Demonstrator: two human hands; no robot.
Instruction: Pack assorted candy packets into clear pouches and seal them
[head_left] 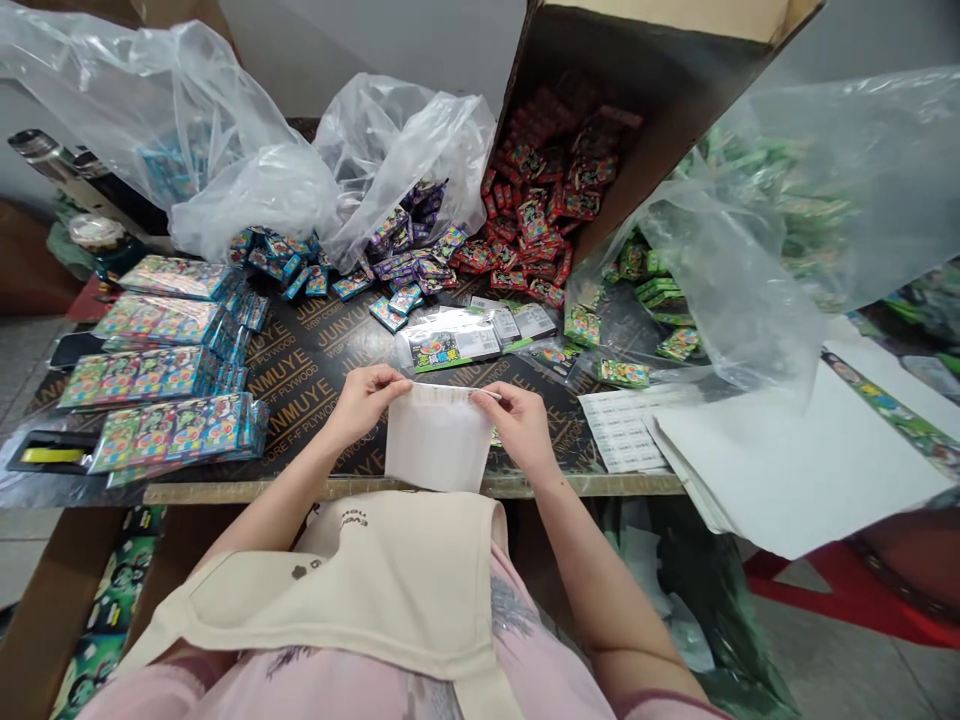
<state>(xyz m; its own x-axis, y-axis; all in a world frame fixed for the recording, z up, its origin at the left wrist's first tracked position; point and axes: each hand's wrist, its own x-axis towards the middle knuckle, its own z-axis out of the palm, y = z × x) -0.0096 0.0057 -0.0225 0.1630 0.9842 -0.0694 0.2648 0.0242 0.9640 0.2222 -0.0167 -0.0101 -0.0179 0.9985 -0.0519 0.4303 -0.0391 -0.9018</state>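
Note:
Both my hands hold a flat white sheet (439, 440) by its upper corners, just over the table's front edge. My left hand (367, 405) pinches the left corner between thumb and fingers. At the right corner my right hand (521, 425) is closed in the same kind of pinch. The sheet's top edge looks folded or creased; whether it is paper or a plastic bag I cannot tell. Just beyond it lie a clear-wrapped printed pack (450, 340) with a green strip and several grey-white labelled packs (525, 322). Two small blue boxes (397, 305) lie behind the sheet.
Stacks of wrapped packs (165, 375) stand at left. Plastic bags spill purple boxes (412, 260) and green boxes (660, 295). A tilted carton (660, 110) holds red boxes (532, 220). Label sheets (619, 430) and large white sheets (787, 460) lie right, overhanging the edge.

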